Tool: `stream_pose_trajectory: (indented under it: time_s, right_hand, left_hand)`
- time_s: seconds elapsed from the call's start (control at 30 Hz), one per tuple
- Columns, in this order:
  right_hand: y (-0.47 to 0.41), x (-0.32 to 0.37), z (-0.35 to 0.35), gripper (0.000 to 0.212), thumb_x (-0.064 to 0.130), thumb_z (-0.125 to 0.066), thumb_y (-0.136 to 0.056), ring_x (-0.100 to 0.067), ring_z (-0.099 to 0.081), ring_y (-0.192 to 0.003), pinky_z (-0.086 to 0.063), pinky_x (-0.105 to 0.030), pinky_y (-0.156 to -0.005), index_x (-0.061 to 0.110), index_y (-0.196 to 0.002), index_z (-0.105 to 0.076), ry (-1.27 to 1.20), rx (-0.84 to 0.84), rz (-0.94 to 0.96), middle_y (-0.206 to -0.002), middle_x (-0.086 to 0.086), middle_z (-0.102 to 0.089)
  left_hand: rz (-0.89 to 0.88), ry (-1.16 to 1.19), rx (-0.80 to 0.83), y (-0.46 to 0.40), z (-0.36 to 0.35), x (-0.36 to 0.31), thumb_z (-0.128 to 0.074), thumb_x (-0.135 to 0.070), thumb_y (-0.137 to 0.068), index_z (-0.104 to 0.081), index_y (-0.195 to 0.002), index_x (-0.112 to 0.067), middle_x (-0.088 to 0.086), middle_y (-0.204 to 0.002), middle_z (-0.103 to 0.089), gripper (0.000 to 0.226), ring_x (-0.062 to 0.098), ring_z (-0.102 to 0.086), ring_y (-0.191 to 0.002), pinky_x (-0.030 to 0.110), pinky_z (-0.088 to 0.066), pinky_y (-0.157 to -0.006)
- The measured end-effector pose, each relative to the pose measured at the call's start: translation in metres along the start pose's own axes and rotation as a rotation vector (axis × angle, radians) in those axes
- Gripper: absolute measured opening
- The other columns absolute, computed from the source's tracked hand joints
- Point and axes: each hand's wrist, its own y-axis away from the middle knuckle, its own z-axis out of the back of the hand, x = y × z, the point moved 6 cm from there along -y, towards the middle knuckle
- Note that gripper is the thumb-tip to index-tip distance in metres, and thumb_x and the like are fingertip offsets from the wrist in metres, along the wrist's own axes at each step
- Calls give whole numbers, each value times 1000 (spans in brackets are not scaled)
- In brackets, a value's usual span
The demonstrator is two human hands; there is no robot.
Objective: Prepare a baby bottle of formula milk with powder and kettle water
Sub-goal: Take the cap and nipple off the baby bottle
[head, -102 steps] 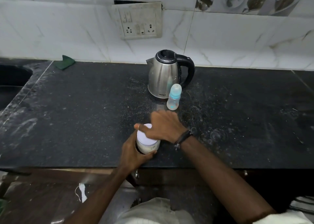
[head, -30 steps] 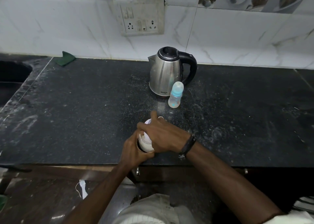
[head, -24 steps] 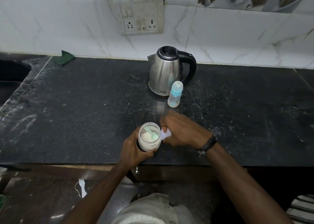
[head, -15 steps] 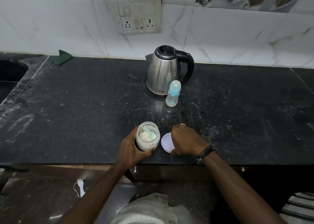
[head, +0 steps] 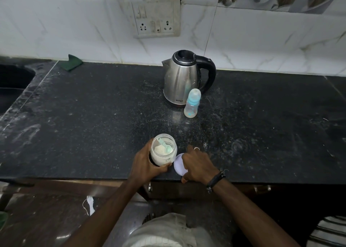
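An open clear jar of white formula powder [head: 163, 155] stands near the front edge of the black counter [head: 93, 115], with a pale green scoop [head: 164, 146] lying inside. My left hand [head: 145, 164] is wrapped around the jar's left side. The jar's white lid [head: 179, 164] lies flat on the counter just right of the jar, and my right hand [head: 198, 165] rests on it. Further back stands a steel kettle [head: 182, 78] with a black handle. A capped baby bottle [head: 192, 103] with a blue collar stands upright in front of the kettle.
A green cloth [head: 74, 63] lies at the back left against the tiled wall. A dark sink [head: 11, 82] is at the far left. A socket panel [head: 155, 16] is on the wall above the kettle. Drawer knobs [head: 149, 186] sit under the counter edge.
My right hand took the lid off the jar and set it down on the counter to the jar's right. My left hand kept holding the jar.
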Motion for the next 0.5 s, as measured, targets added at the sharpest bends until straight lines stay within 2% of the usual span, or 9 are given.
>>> stream_pose_trajectory:
  time_s: [0.13,0.23,0.33,0.43,0.5]
  right_hand:
    - [1,-10,1,68,61,-83,-60,-29,-56,-104,-45,-35,-74,14,-104,-62,-121,39,3,-117,-7,-54]
    - [-4,-31,21,67,73,-77,-59,-22,-58,-95,-45,-34,-72,17,-92,-61,-297,16,-62,-102,0,-58]
    - [-19,-67,61,61,72,-76,-63,-19,-60,-93,-43,-33,-70,23,-94,-55,-434,-220,-226,-98,4,-60]
    - [-37,-103,99,68,57,-80,-72,-29,-61,-108,-45,-36,-79,19,-120,-50,-509,-481,-352,-120,-7,-61]
    - [-52,-119,119,77,50,-81,-74,-35,-58,-118,-48,-42,-88,14,-132,-45,-527,-551,-388,-131,-13,-57]
  left_hand:
    - [7,2,6,0,0,2,-95,-38,-55,-48,-135,-43,-28,-126,-62,93,-2,-62,-115,10,-45,-94]
    - [22,-7,10,0,-2,3,-94,-41,-54,-47,-134,-45,-28,-126,-62,93,-3,-61,-115,10,-45,-94]
    - [36,-14,10,0,-2,4,-93,-43,-53,-46,-133,-49,-31,-125,-61,93,-4,-61,-115,10,-46,-93]
    - [43,-13,4,2,-1,2,-93,-45,-54,-45,-133,-50,-32,-124,-61,92,-5,-60,-115,9,-45,-93]
    - [53,-13,-3,2,-1,1,-93,-44,-54,-46,-132,-49,-32,-124,-61,92,-5,-60,-115,8,-44,-94]
